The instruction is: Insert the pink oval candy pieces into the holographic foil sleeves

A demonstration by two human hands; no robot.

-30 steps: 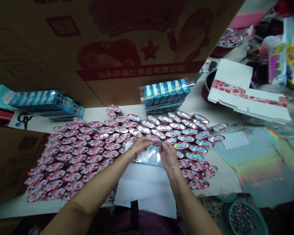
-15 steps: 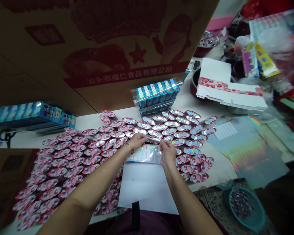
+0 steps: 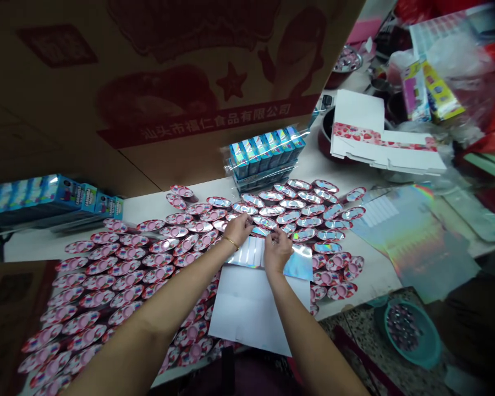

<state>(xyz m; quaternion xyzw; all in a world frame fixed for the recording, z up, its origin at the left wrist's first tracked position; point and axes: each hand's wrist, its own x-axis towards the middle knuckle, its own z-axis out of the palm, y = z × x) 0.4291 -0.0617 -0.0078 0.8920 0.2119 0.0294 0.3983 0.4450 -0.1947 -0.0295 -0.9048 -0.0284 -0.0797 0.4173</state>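
Observation:
Both of my hands work over a shiny rainbow-silver sticker sheet (image 3: 251, 253), which lies at the top of a white paper sheet (image 3: 256, 308). My left hand (image 3: 236, 230) has its fingers pinched together beside an oval-topped container (image 3: 260, 231) with a silvery top. The fingers of my right hand (image 3: 278, 250) are curled and closed above the sheet, close to the same container. Whatever either hand pinches is too small or hidden to name. Around them stand many red-and-pink oval containers (image 3: 159, 259); those at the upper right carry silvery tops.
A large cardboard carton (image 3: 181, 159) rises behind the table. Film-wrapped blue boxes (image 3: 268, 154) stand before it, with more blue boxes (image 3: 61, 192) at left. Right are a flattened white carton (image 3: 358, 115) and silver sheets (image 3: 429, 242). A teal basin (image 3: 431, 346) sits below.
A silvery strip was stretched between my two hands before; now the hands are apart and no strip shows between them. My right hand is lower, over the sticker sheet, whose blue right end shows.

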